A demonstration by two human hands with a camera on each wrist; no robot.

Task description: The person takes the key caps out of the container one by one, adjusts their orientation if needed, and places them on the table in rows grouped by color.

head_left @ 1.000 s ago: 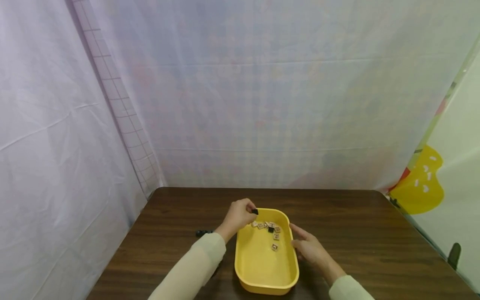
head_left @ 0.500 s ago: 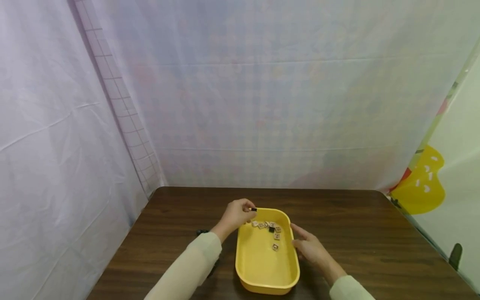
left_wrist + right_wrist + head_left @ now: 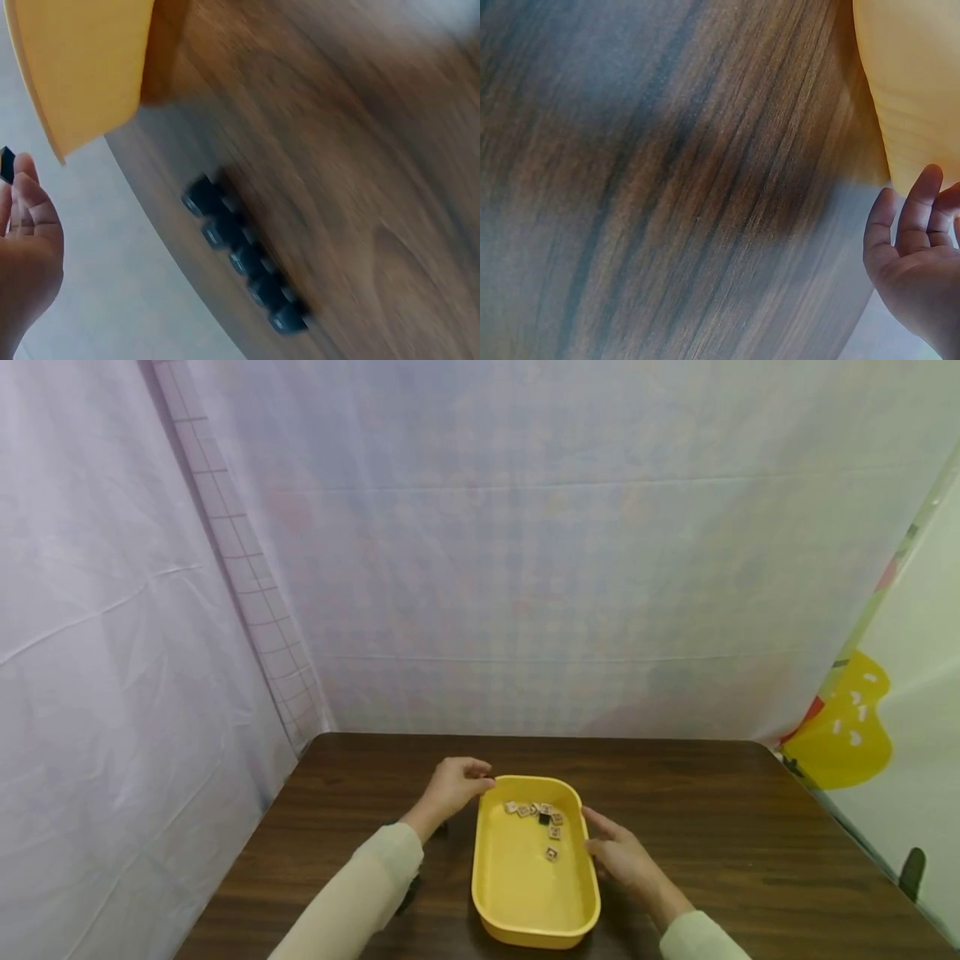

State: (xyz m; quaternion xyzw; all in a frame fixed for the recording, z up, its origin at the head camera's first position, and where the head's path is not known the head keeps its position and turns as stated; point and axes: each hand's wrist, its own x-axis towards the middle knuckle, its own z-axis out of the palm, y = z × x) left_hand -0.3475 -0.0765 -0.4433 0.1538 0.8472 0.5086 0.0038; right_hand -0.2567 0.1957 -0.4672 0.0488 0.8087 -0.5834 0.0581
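My left hand (image 3: 450, 787) is at the far left corner of the yellow tray (image 3: 483, 893), just outside its rim. Between thumb and fingers it pinches a small black-backed tile (image 3: 7, 165), which sits at the edge of the left wrist view. Several pale printed tiles (image 3: 554, 832) and one black tile (image 3: 544, 818) lie inside the tray, mostly toward its far end. At the tray's right side, my right hand (image 3: 622, 857) holds the rim with its thumb over it and its fingers along the outer wall.
A row of several black tiles (image 3: 244, 259) stands on the dark wooden table (image 3: 712, 827) left of the tray; my left forearm partly hides it in the head view. White curtains (image 3: 525, 568) hang behind the table and to its left.
My left hand has moved left with the tile, from above the tray's far left corner to outside the rim. My right hand and the tray stay nearly in place.
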